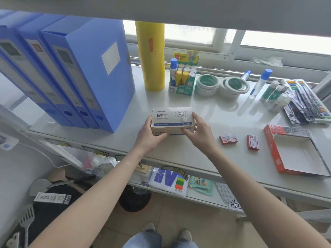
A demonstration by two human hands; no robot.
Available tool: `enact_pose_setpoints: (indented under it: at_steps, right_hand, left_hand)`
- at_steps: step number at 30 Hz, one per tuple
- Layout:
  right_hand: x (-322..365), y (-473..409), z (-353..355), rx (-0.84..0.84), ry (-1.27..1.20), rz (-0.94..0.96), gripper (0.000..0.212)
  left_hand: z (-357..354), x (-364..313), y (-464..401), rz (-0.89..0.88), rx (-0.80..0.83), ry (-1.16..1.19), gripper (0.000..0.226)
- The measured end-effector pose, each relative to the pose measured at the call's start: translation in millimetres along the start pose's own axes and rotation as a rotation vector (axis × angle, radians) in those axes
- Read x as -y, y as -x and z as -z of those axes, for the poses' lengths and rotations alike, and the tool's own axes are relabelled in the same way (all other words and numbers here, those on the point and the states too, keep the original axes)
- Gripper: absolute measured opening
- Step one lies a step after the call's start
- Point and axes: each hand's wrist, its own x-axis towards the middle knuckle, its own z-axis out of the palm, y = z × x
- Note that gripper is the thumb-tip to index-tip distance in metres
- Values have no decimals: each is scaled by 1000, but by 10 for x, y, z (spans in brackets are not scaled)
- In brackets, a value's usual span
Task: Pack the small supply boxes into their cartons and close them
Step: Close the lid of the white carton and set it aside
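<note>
A tan paper-clip carton (172, 117) with a blue stripe sits closed on the white shelf (206, 151), near its middle. My left hand (149, 136) grips its left end, thumb on the front face. My right hand (198, 131) holds its right end, fingers on the top and front. Two small red supply boxes (228, 139) (252, 142) lie on the shelf to the right, apart from both hands. Further right, a red carton (293, 151) lies open with its white inside showing nothing in it.
Blue file boxes (75, 68) stand at the left, a stack of yellow tape rolls (153, 56) behind the carton. Glue sticks in a display box (184, 76), white tape rolls (222, 85) and glue bottles (259, 83) fill the back. A lower shelf holds paper goods (168, 179).
</note>
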Motion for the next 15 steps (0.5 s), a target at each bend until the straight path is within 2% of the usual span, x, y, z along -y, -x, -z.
enact_pose_setpoints:
  at_steps: [3,7,11,15]
  right_hand:
    - [148,-99,-171,13,-26,24,41]
    - [318,-182,-395,41,-51,35,43]
    - [383,-223,-543,49,-47,5,53]
    - [353,-252,-620,25,-34,-39,52]
  left_hand:
    - [193,83,-55,35,-43,-21,62]
    - [415,177,-133,85,-67,-23,78]
    - [530,247,-228,87,-53,-48,75]
    - [549,284,-342,91,-24,-136,73]
